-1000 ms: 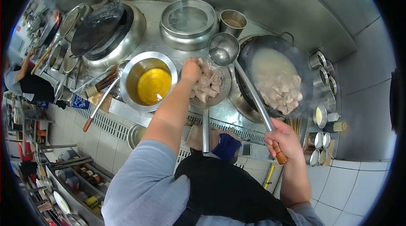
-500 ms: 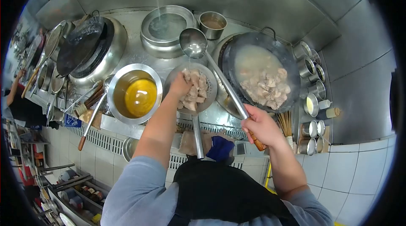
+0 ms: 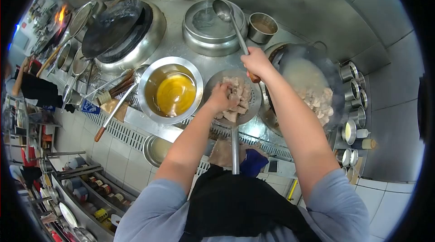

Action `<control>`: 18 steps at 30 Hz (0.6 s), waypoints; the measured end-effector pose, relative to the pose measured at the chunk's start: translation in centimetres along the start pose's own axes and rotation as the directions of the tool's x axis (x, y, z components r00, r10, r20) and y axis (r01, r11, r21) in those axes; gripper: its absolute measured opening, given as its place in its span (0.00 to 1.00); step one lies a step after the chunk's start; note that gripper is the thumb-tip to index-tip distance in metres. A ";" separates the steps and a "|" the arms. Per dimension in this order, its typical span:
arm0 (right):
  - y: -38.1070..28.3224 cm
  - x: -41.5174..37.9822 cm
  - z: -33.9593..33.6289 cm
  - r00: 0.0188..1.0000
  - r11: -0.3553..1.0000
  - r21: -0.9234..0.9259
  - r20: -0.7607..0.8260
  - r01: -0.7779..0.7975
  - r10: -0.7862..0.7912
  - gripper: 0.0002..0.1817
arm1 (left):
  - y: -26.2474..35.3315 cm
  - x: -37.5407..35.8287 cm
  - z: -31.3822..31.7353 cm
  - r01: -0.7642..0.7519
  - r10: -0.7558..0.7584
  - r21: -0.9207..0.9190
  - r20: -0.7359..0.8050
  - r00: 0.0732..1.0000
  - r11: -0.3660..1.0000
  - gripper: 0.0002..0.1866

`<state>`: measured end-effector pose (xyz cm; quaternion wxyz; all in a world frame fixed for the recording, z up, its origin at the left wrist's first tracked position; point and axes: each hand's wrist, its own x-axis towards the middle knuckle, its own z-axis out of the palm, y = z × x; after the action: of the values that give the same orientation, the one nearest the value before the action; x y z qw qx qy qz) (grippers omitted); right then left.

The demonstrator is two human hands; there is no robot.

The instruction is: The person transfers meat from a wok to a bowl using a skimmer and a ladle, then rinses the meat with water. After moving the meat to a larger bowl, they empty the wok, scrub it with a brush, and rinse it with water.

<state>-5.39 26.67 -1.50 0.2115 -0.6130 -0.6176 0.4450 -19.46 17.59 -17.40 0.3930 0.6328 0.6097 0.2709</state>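
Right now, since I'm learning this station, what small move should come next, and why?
Probably the right hand should dip the ladle into the water pot: the ladle's bowl hangs over that pot, while the left hand touches meat in the perforated strainer.

Pale meat chunks (image 3: 244, 94) — heaped, in perforated strainer (image 3: 257, 100), ladle (image 3: 238, 30) slanted

Both arms out front, forearms bare. Left forearm (image 3: 192, 140) angles up and inward, left hand (image 3: 223, 98) low, back facing up, fingers spread and slightly bent. Right forearm (image 3: 299, 115) slants up and inward too, reaching further out; right hand (image 3: 257, 64) is fisted in a firm grip, knuckles up. Hands near each other, not touching.
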 end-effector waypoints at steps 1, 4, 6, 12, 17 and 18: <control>0.7 0.9 0.5 1.000 1.000 0.004 0.007 -0.004 0.004 0.03 | 0.4 -1.5 -0.4 -0.094 0.098 0.161 -0.021 0.995 0.982 0.49; 0.8 1.1 0.6 0.947 0.677 0.671 0.291 -0.302 0.135 0.05 | -0.1 -4.4 -0.1 0.077 -0.081 0.177 0.016 0.997 0.981 0.57; 1.4 0.5 0.3 0.910 0.451 0.801 0.410 -0.394 0.065 0.05 | 0.2 -5.4 0.7 0.107 -0.103 0.291 -0.030 0.994 0.951 0.59; 2.4 -6.6 -1.0 0.854 -0.006 0.870 0.482 -0.492 -0.195 0.13 | 0.8 -4.8 -0.3 0.046 -0.104 0.458 0.101 0.989 0.888 0.57; 2.8 -15.0 -4.0 0.852 -0.045 0.873 0.460 -0.485 -0.249 0.21 | -0.4 -4.0 1.1 0.043 -0.047 0.442 -0.002 0.999 0.896 0.54; 2.9 -16.6 -4.6 0.855 -0.047 0.875 0.456 -0.481 -0.247 0.21 | -0.4 -3.7 1.1 0.075 -0.070 0.367 -0.026 0.997 0.927 0.52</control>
<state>2.59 11.87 3.25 0.3786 -0.1851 -0.0751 0.9038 -19.23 13.75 -17.84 0.2736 0.6706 0.6750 0.1411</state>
